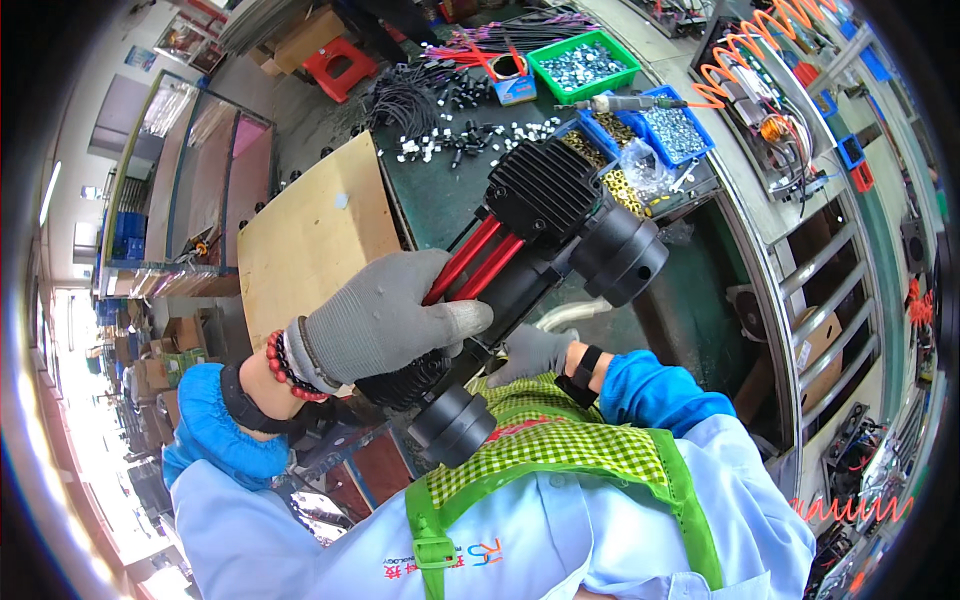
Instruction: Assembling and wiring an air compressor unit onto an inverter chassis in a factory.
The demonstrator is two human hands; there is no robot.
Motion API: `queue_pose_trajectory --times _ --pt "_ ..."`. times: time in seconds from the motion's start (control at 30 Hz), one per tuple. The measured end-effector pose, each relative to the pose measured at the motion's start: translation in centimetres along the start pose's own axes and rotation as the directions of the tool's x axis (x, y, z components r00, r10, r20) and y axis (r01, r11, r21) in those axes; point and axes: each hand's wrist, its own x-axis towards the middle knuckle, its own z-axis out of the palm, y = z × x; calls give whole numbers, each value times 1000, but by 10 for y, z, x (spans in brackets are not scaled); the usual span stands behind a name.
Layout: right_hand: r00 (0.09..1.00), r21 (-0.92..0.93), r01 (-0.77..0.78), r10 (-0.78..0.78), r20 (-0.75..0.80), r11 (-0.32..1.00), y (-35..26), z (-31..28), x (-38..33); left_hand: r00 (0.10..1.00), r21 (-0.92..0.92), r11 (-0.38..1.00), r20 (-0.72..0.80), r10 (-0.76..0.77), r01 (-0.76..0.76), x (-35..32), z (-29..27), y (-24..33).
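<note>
A black machine body with finned blocks (545, 195) and round black end caps (620, 255) is held up slantwise in front of my chest. My left hand (390, 315), in a grey glove, is closed around its middle, where two red tubes (475, 262) run. Another round cap (453, 425) hangs at its lower end near my apron. My right hand (535, 355), also gloved, is below the body by the apron. The machine hides some of its fingers, so its grip is unclear. A white curved hose-like piece (572, 314) lies just beyond it.
A wooden board (315, 235) lies left on the green bench (430, 215). Black and white fittings (470, 140), a green bin (585, 65) and blue bins (675, 130) of small metal parts stand at the back. A power screwdriver (625, 103) rests across them. A roller conveyor (825, 305) runs at right.
</note>
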Motion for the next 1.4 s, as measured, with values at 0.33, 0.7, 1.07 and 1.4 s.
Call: queue_pose_trajectory --times 0.33,0.7,1.07,1.4 --pt "933 -41 -359 359 -4 933 -20 10 -20 989 44 999 148 7 -14 38 6 35" --pt "851 148 -491 509 -128 859 100 12 -186 984 -24 1000 175 12 -8 79 14 1" --pt "767 77 -635 639 -46 768 -9 -10 -239 932 330 918 348 95 -217 169 51 -105" --pt "650 79 -757 737 184 649 -59 -48 -190 814 -136 991 577 68 13 247 65 -175"
